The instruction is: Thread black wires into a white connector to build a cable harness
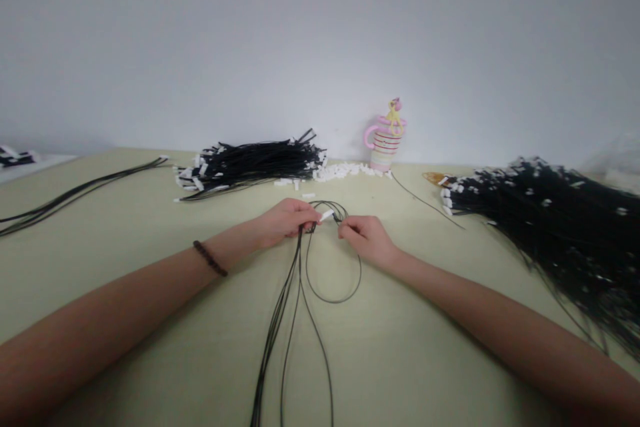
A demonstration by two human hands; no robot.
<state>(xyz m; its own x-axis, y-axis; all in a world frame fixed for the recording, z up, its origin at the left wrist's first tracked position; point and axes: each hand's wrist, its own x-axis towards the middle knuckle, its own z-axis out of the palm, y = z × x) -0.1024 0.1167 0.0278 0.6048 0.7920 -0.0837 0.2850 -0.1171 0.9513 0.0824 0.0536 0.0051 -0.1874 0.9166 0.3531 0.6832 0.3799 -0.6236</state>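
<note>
Pale yellow-green worktop [200, 360] against a plain bluish-white wall [250, 47]. At its right, from where I stand behind the person, sprawls a broad heap of black, white-tipped cables [565, 227]; toward the back, left of centre, lies a smaller, neater bundle of black cables with white ends [260, 160]. At centre, several thin black strands [269, 345] run up to the hands and curl into loops. Left hand [290, 220]: grip pinched narrow on the gathered strands. Right hand [370, 237]: grip likewise narrow, apparently on a looped strand. Smallest, a slim white plastic-looking piece [327, 215] lies between the hands, touching the left fingertips. Possible faults: a slackened left pinch could let the strands fan apart; a hard pull could kink the loop; a light hold could drop the white piece.
</note>
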